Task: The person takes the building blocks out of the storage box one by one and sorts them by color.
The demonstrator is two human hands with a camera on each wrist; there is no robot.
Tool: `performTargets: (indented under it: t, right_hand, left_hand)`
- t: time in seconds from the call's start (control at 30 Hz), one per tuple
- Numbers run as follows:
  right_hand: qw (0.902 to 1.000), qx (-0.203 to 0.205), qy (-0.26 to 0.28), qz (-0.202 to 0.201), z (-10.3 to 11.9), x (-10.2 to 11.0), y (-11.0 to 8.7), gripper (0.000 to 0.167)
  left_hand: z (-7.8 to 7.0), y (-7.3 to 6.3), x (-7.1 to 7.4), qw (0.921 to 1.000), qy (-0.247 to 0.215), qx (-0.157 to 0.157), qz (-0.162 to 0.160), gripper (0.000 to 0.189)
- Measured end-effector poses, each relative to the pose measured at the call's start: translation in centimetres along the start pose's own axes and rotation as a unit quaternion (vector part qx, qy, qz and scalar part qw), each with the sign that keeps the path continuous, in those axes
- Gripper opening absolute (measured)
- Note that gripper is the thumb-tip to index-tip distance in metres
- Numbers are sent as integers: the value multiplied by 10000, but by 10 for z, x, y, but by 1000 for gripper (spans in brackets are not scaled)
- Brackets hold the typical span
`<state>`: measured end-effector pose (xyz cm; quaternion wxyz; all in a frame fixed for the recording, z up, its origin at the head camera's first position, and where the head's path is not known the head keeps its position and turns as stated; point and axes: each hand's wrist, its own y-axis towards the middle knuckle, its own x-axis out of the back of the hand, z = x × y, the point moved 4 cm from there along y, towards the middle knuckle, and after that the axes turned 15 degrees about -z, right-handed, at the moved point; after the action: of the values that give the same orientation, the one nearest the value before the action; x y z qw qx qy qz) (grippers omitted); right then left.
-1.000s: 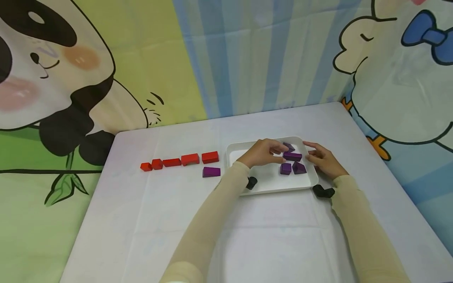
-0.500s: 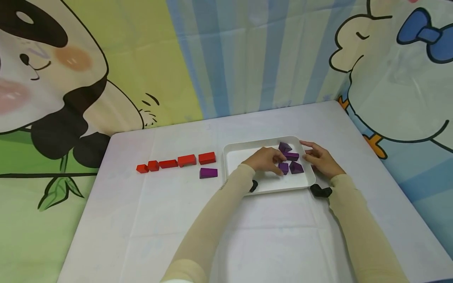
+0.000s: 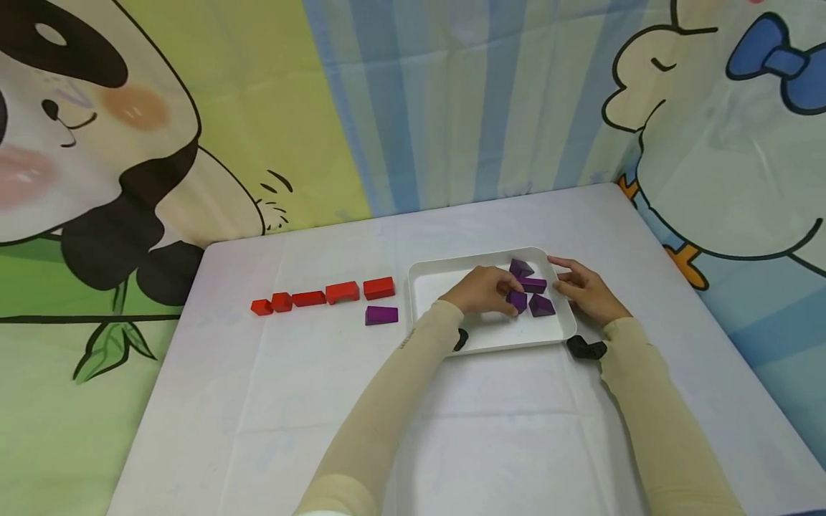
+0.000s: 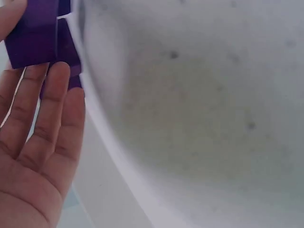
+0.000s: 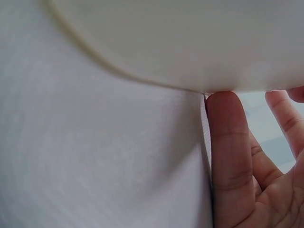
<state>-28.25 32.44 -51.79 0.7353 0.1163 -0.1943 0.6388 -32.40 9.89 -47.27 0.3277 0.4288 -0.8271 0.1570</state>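
Note:
Over the white tray [image 3: 477, 344], my left hand [image 3: 480, 289] pinches a purple block [image 3: 518, 302] between thumb and fingers. The same purple block [image 4: 33, 38] fills the upper left of the left wrist view, thumb on one side and fingertips below. Close by in the tray lie a purple wedge-like block [image 3: 520, 268], a long purple block [image 3: 533, 285] and a pointed purple block [image 3: 541, 306]. My right hand [image 3: 589, 290] rests at the tray's right side with fingers extended. In the right wrist view a fingertip [image 5: 223, 102] touches the tray's outer wall [image 5: 190, 47].
Left of the tray, a row of several red blocks [image 3: 342, 292] lies on the white-covered table [image 3: 310, 401]. A purple block [image 3: 381, 315] sits just below the row's right end. Black wrist-worn pieces [image 3: 586, 349] show by both sleeves. A printed cloth [image 3: 439, 107] hangs behind the table.
My left hand has lowered toward the near purple block and closed its thumb and fingers on it; the block now looks slightly turned. The right hand stays at the tray's edge.

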Motion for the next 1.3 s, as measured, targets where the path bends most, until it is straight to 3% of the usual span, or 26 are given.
performTargets:
  t: [0.33,0.57,0.77,1.07,1.17,1.3]
  right_hand:
    - [10000,6,-81,16,-1,0,0,64]
    - [9999,-9,-131,-38,0,-1,-2,64]
    - [9998,35,-204,-41,-1,-1,0,62]
    - [9998,79,-187,-21,-1,-3,0,63]
    - [9997,98,-207,-22,-1,-2,-2,63]
    - [9998,112,-171,-20,0,1,-2,64]
  left_hand:
    - [-21,-16,35,9947,-812,-360,-526,39]
    - [-19,-40,59,9869,-1118,-580,-1004,38]
    - [-9,-71,79,9805,-1136,-699,-1445,35]
    - [21,-115,109,9739,-1313,-678,-1722,33]
    - [31,-129,119,9731,-1291,-541,-1829,32]
    - [51,-149,132,9718,-1178,-45,-2041,33]
